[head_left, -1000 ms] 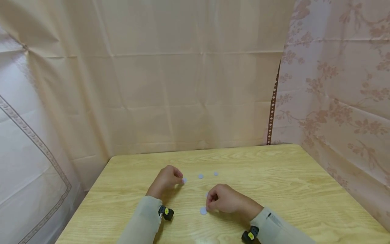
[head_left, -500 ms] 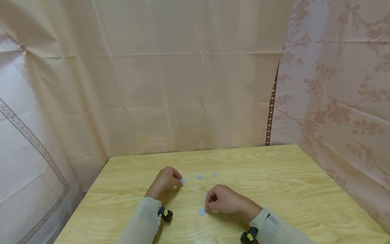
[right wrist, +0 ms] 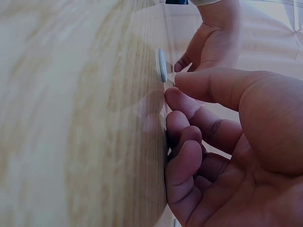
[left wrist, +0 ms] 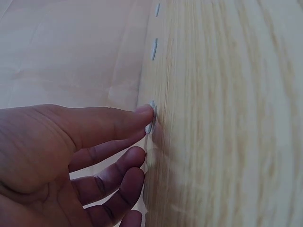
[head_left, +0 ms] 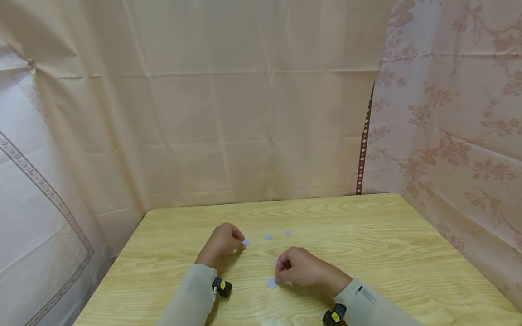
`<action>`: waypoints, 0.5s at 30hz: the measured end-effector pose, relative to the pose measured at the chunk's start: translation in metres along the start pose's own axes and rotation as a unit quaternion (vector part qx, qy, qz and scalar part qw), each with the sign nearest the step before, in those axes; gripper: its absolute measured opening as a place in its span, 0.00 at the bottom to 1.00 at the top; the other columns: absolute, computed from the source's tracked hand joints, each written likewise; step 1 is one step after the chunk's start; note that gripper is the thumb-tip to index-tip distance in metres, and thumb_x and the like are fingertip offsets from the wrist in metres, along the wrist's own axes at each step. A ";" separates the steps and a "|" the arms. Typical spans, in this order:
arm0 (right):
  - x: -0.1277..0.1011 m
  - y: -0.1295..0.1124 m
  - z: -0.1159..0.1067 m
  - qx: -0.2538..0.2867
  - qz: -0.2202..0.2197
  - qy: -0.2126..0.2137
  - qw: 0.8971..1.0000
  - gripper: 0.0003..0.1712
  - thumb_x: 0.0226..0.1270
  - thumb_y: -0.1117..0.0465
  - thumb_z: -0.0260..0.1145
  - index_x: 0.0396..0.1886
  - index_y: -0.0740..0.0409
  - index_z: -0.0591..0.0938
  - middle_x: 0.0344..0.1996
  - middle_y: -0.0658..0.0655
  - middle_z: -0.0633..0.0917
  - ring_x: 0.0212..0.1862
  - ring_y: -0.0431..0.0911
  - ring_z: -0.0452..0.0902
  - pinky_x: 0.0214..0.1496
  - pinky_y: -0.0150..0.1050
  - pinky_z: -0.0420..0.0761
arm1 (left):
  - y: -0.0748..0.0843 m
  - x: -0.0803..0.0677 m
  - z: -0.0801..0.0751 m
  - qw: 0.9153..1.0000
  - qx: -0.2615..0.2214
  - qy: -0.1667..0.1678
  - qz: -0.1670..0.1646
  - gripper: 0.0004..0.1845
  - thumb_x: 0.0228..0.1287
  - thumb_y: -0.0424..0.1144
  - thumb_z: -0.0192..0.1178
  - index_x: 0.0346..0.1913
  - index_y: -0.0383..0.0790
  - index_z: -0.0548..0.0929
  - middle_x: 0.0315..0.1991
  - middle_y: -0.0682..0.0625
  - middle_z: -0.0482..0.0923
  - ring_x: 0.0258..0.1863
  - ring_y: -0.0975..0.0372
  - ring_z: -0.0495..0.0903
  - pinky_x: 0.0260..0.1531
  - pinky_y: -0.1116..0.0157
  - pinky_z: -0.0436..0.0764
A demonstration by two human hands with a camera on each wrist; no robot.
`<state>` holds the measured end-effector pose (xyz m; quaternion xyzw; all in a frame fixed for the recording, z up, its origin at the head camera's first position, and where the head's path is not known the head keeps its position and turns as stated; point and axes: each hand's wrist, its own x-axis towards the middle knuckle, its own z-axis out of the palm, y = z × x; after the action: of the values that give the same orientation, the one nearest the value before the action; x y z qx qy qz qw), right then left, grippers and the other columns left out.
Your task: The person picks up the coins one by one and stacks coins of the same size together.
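Note:
My left hand (head_left: pixel 222 243) pinches the edges of a small, thin white disc (left wrist: pixel 150 124) between thumb and index finger, its other fingers loosely bent. That disc lies at the tabletop at the left end of a short row. Nearer the front, my right hand (head_left: pixel 299 267) is beside a larger white disc (head_left: pixel 271 283) that lies flat. In the right wrist view, the thumb and index tips are a little apart from each other, close beside the disc (right wrist: pixel 162 66), with nothing between them. The other right fingers curl against the tabletop. Another white disc (head_left: pixel 276 261) is partly hidden behind the right hand.
Two more white discs, one in the middle (head_left: pixel 267 237) and a smaller one (head_left: pixel 288 233), continue the row rightward on the wooden table (head_left: pixel 367 253). Beige cloth (head_left: pixel 244 113) hangs behind the table's far edge, and patterned cloth (head_left: pixel 456 136) hangs on the right.

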<state>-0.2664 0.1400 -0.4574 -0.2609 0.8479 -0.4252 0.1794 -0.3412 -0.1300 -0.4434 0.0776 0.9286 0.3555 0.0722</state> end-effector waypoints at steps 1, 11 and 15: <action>0.000 0.000 0.000 0.000 0.001 0.000 1.000 0.06 0.69 0.58 0.72 0.30 0.50 0.88 0.23 0.46 0.83 0.20 0.36 0.69 0.22 0.30 0.70 | 0.000 0.000 0.000 1.000 0.002 0.000 0.001 0.10 0.54 0.34 0.78 0.38 0.40 0.88 0.35 0.50 0.83 0.36 0.58 0.78 0.36 0.61 0.79; 0.000 -0.003 0.000 0.003 0.007 -0.001 1.000 0.06 0.69 0.58 0.72 0.30 0.50 0.88 0.24 0.46 0.84 0.21 0.37 0.71 0.23 0.30 0.71 | 0.000 0.000 0.002 1.000 0.022 0.003 0.010 0.07 0.56 0.35 0.77 0.36 0.45 0.89 0.34 0.51 0.82 0.34 0.58 0.77 0.32 0.63 0.76; -0.001 -0.004 -0.001 0.003 0.006 0.002 1.000 0.07 0.69 0.59 0.72 0.30 0.51 0.88 0.24 0.47 0.84 0.21 0.37 0.70 0.23 0.31 0.70 | 0.000 0.001 0.003 1.000 0.023 0.004 0.016 0.07 0.57 0.35 0.77 0.36 0.44 0.89 0.34 0.50 0.81 0.33 0.58 0.77 0.31 0.63 0.76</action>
<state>-0.2651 0.1391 -0.4540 -0.2544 0.8485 -0.4271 0.1812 -0.3415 -0.1277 -0.4459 0.0925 0.9357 0.3350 0.0613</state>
